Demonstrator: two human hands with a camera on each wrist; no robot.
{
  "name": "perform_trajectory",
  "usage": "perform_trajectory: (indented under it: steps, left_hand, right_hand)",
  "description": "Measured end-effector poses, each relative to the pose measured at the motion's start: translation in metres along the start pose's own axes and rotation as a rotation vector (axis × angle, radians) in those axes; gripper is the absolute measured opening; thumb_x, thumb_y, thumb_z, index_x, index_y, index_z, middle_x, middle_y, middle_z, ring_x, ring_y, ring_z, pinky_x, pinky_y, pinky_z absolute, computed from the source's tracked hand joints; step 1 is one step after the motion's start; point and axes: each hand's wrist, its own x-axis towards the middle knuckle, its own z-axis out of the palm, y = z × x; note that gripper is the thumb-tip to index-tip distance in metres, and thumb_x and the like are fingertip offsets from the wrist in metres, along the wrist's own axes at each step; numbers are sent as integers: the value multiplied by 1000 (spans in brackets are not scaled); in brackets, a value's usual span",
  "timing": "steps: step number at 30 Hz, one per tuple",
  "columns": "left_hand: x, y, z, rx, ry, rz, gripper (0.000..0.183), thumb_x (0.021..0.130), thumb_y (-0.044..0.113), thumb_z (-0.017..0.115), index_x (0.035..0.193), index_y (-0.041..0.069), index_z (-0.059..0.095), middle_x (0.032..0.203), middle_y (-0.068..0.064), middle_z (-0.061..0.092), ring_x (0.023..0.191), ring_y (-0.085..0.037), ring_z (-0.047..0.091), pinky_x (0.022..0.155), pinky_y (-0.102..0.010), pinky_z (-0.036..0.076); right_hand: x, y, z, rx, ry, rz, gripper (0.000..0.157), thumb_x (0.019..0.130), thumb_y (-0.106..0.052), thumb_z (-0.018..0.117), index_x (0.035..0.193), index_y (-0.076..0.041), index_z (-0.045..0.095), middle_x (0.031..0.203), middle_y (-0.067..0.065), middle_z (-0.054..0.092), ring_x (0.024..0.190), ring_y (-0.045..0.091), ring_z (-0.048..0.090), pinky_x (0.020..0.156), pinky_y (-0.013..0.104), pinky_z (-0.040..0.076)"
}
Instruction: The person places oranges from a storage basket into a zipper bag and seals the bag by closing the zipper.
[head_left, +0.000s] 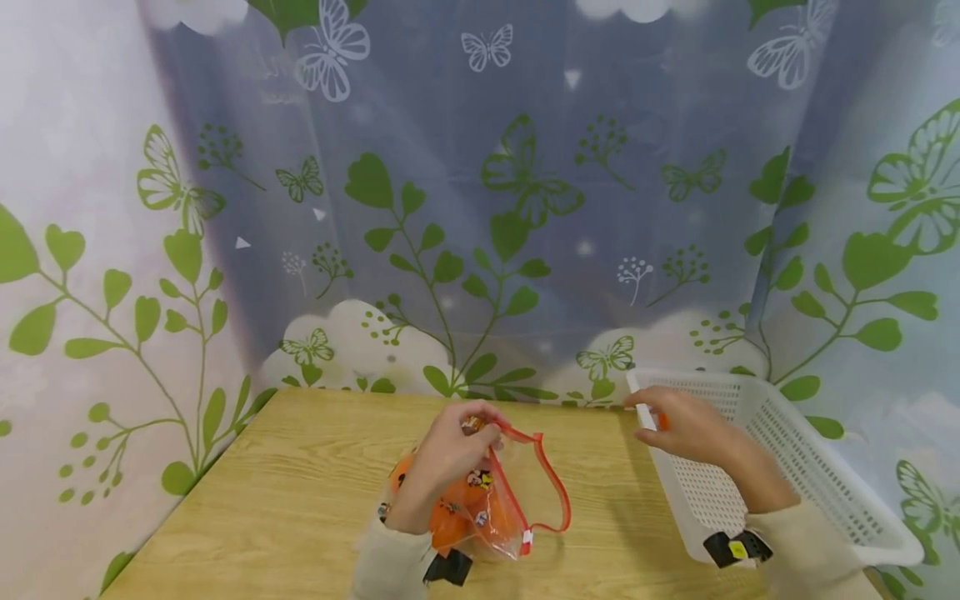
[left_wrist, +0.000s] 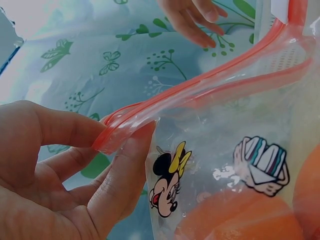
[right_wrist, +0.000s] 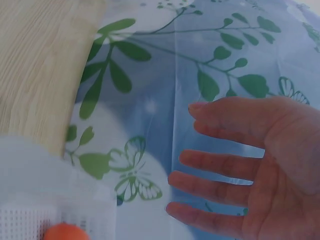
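My left hand [head_left: 448,446] pinches the red-edged mouth of a clear zip bag [left_wrist: 210,155] between thumb and fingers. The bag bears cartoon prints and has several round orange things [left_wrist: 240,217] inside; its mouth gapes toward the right, with a white slider [head_left: 527,538] at the near end. Over the left rim of a white plastic basket [head_left: 832,425], my right hand [head_left: 693,427] has its fingers spread and holds nothing. One round orange thing [right_wrist: 66,233] shows at the basket, partly hidden behind the right hand in the head view.
Both bag and basket stand on a light wood-grain table [head_left: 300,475], the basket at its right side. A patterned curtain [head_left: 465,208] with leaves and butterflies hangs behind the table and along both sides.
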Motion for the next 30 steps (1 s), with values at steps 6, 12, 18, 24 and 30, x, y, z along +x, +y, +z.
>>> perform_trajectory:
  steps: [6,12,18,24,30]
  left_hand:
    - [-1,0,0,-6,6,-6,18,104,14,57,112,9,73,90,-14,69,67,-16,65,67,-36,64]
    - [-2,0,-1,-6,5,-2,19,105,15,57,114,7,72,93,-16,70,66,-16,64,65,-36,63]
    - [-2,0,0,-6,9,-7,18,104,15,57,112,9,72,93,-17,70,65,-15,65,66,-36,64]
    - [-2,0,-1,-16,7,-9,19,104,15,57,113,7,72,91,-17,70,64,-15,64,65,-36,63]
    - [-1,1,-1,-4,2,-7,19,105,13,57,113,5,72,92,-19,69,64,-16,63,64,-35,63]
  right_hand:
    - [3,16,-5,-9,-25,11,36,89,-14,78,122,0,70,121,18,73,102,32,71,88,52,59]
    - [5,33,-9,5,-69,21,36,89,-11,76,121,4,69,118,21,73,97,32,72,83,49,60]
    - [7,51,-8,-30,-93,23,33,88,-9,76,118,4,71,119,24,73,110,45,68,91,58,57]
    - [9,65,-10,-31,-130,63,34,87,-8,77,118,4,71,118,25,72,108,46,67,88,57,58]
    - [9,78,-8,-25,-152,104,33,85,-7,78,114,5,71,115,25,71,106,46,66,88,57,58]
